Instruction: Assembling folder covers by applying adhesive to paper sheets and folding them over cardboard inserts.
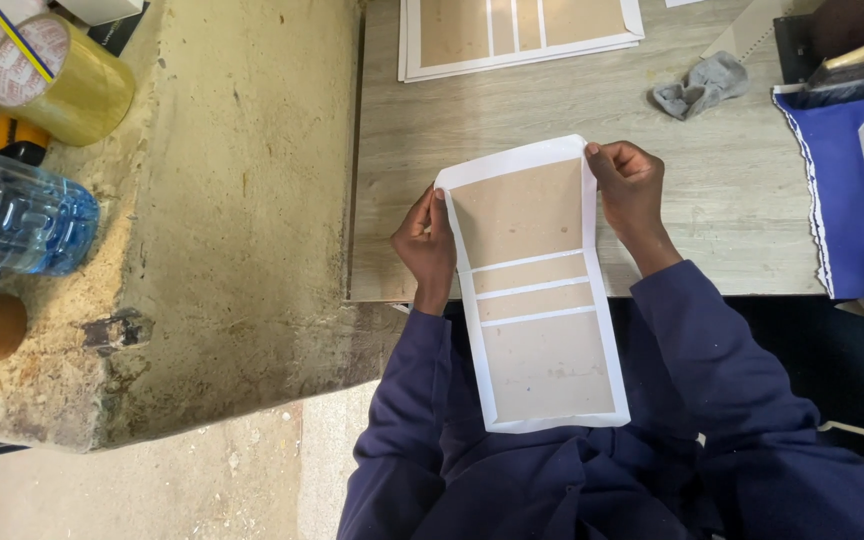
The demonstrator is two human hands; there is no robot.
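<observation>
Head view: you hold the white paper sheet with brown card panels glued on it (pixel 537 290) by its far end, half over the pale wood-grain table (pixel 512 110), near end hanging over your lap. Left hand (pixel 426 245) pinches the left white margin, thumb on top, fingers curled under. Right hand (pixel 630 190) pinches the top-right corner the same way, so the margins stay free and the card side faces up. Both grips are narrow and closed on the sheet, keeping it flat and taut. Beyond it, a stack of similar panelled sheets (pixel 517 35) lies at the table's far edge, and a crumpled grey rag (pixel 700 86) to its right. Blue cloth (pixel 837 190) sits at far right. On the dusty bench to your left: tape roll (pixel 57 78), clear plastic bottle (pixel 17 215).
</observation>
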